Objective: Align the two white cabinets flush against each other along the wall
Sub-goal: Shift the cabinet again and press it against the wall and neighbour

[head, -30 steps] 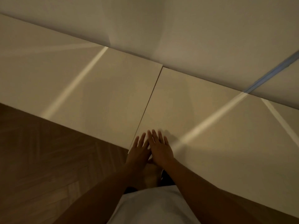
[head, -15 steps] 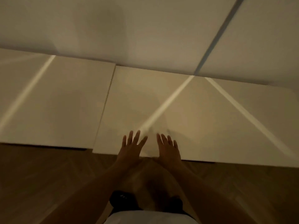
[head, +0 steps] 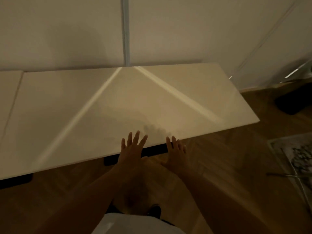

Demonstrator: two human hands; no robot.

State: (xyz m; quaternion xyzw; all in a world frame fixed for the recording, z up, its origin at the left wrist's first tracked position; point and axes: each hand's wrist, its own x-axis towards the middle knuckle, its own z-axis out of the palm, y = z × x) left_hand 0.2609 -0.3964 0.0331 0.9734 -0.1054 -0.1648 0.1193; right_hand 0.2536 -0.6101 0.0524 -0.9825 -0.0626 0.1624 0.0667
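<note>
White right cabinet [head: 128,105] against wall [head: 67,31] | left hand [head: 132,150], right hand [head: 176,151] at front edge, fingers spread, gripping nothing | left cabinet [head: 8,92] adjoining

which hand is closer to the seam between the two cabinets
Left. The left hand lies at the front edge, nearer the seam at far left; the right hand lies farther right, spread flat.

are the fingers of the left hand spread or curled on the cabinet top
Spread. The left hand lies flat at the front edge of the right cabinet, fingers fanned apart.
</note>
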